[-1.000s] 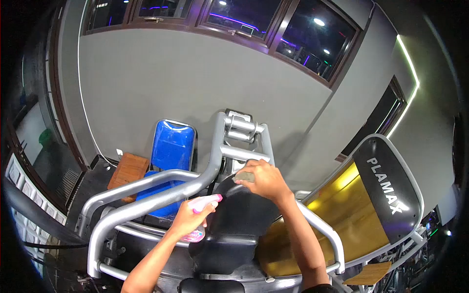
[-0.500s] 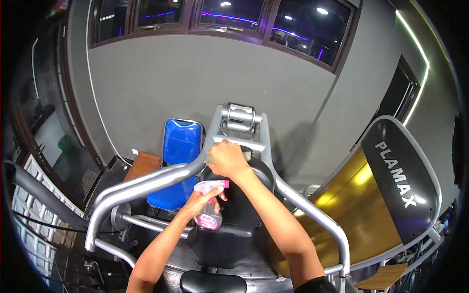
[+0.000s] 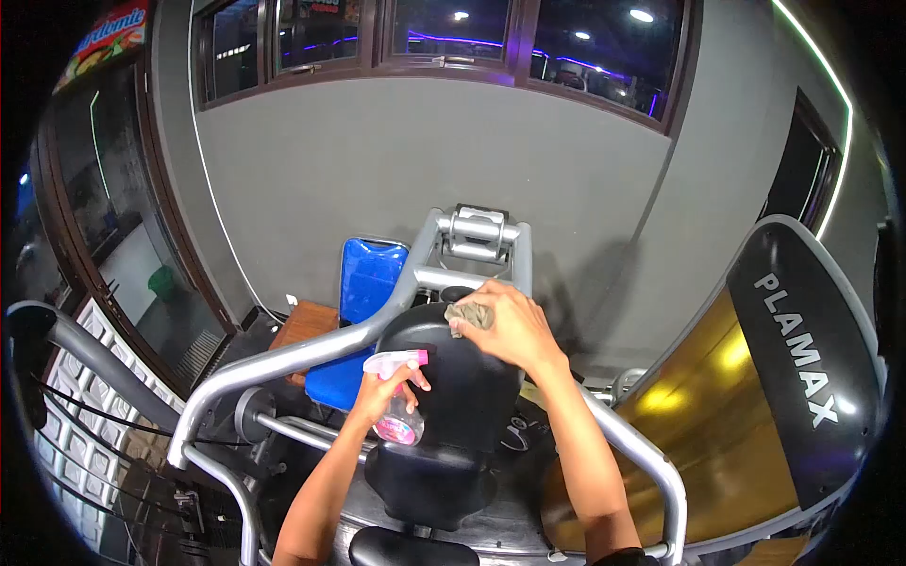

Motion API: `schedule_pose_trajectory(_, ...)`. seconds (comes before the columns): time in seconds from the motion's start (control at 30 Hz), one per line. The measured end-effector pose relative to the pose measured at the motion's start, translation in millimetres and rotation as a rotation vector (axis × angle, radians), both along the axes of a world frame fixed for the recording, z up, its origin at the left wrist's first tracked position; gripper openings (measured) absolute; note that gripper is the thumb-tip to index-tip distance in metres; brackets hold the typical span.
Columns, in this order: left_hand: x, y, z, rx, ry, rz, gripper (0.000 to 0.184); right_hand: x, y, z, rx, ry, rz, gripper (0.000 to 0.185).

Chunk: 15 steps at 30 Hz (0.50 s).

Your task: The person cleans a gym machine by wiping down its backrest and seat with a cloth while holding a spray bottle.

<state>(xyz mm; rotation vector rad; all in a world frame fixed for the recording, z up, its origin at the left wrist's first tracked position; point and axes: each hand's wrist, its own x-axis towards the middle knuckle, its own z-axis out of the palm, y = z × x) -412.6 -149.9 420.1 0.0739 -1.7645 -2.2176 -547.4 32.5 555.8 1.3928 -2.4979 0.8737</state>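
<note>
My left hand (image 3: 385, 391) is wrapped round a clear spray bottle (image 3: 398, 424) with a pink nozzle and pink label, held upright in front of the left side of a black padded backrest (image 3: 453, 387). My right hand (image 3: 514, 325) grips a crumpled grey-green cloth (image 3: 470, 319) at the upper right part of that backrest. The backrest belongs to a machine with a silver tubular frame (image 3: 293, 357). Below it sits a black seat pad (image 3: 411, 549).
A blue chair (image 3: 371, 274) and a brown wooden piece (image 3: 307, 325) stand behind the frame's left side. To the right is a gold and black PLAMAX panel (image 3: 736, 396). A grey wall (image 3: 406, 151) with windows lies behind. Black cables hang at far left.
My right hand with the cloth went left across the top of the backrest, then back right. My left hand has risen slightly relative to the backrest, still holding the bottle. The camera view has shifted.
</note>
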Motion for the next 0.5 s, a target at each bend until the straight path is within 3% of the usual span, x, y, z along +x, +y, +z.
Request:
schedule_pose_trajectory(0.1,1,3,0,0.028,0.007,0.038,0.029,7,1,0,0.003,0.102,-0.025,0.039)
schedule_pose_trajectory(0.2,2,4,-2,0.028,0.028,0.036,0.029,-8,-10,-5,-0.025,0.113,0.120,0.036)
schedule_pose_trajectory(0.4,2,3,-2,0.021,0.013,0.047,0.029,-19,-61,10,0.204,0.114,0.093,0.032)
schedule_pose_trajectory(0.5,5,3,3,0.017,-0.012,0.045,0.029,-23,-59,4,0.133,0.157,0.116,0.032)
